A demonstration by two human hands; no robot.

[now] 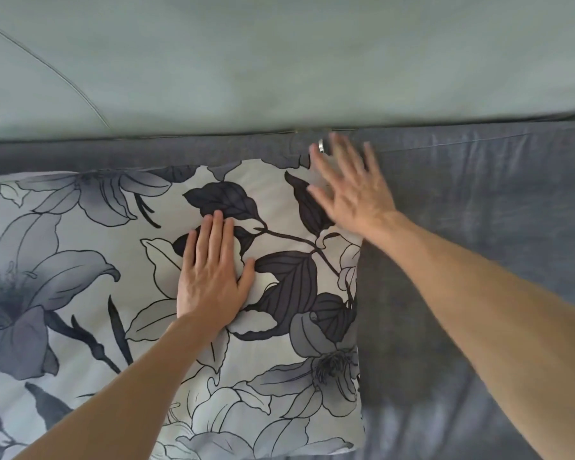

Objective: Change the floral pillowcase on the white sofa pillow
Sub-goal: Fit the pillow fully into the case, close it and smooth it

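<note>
Left hand (213,277) presses flat, fingers together, on the floral pillowcase (80,293). Right hand (349,190), blurred, fingers spread, hovers at its corner. Likely smoothing; next, find the opening.

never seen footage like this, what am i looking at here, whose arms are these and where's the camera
There is no machine here. The single picture comes from a wide-angle camera worn on a person's head, looking forward and down, so the two bare arms reaching in from the bottom are that person's own. The left hand lies flat, fingers straight, on a pillow in a floral pillowcase printed with grey lilies and dark leaves. The right hand is open with fingers spread near the pillow's top right corner; it is blurred, and a ring shows on one finger. Neither hand grips anything. The pillow lies on a grey sofa seat, below a pale green back cushion.
</note>
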